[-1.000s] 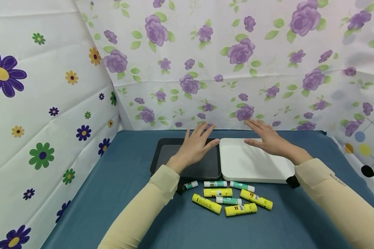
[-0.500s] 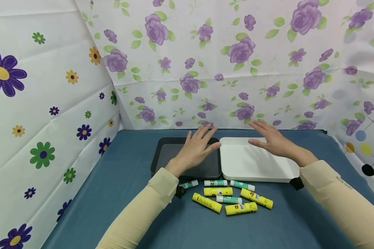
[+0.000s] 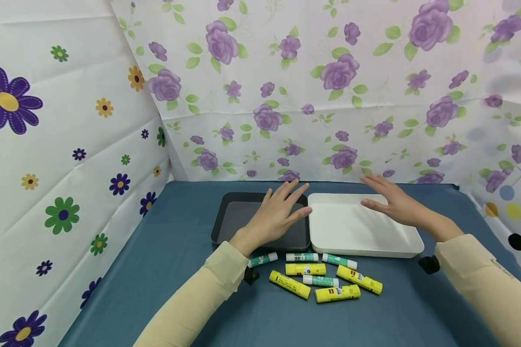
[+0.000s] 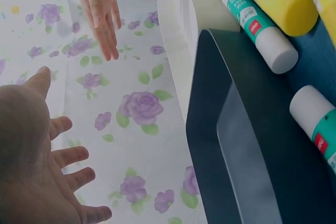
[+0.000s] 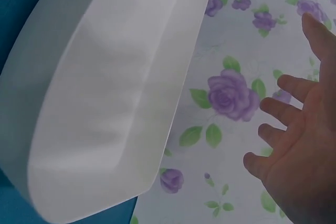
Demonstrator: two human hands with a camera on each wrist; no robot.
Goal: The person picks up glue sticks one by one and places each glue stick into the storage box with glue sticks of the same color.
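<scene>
My left hand [image 3: 272, 217] hovers over the dark grey tray [image 3: 231, 217], fingers spread and holding nothing. Above the right part of the white tray [image 3: 338, 221] is my right hand [image 3: 395, 202], its fingers straight and also free of any object. In front of the two trays lie several glue sticks: larger yellow ones such as the yellow glue stick [image 3: 337, 293], and slimmer green-and-white ones such as the green glue stick [image 3: 320, 281]. In the left wrist view a green glue stick [image 4: 260, 27] lies right by the dark tray's outer wall. The right wrist view shows the white tray's inside [image 5: 115, 93] bare.
A blue cloth [image 3: 165, 270] covers the table. Behind it hangs a white sheet with purple roses [image 3: 265, 117], and a flowered sheet [image 3: 61, 214] runs along the left side. Black wrist cameras [image 3: 429, 264] hang under both wrists. The trays stand side by side.
My right hand has drifted right and slightly down over the white tray. The left hand has shifted slightly, staying above the dark tray. The glue sticks and trays stay in place.
</scene>
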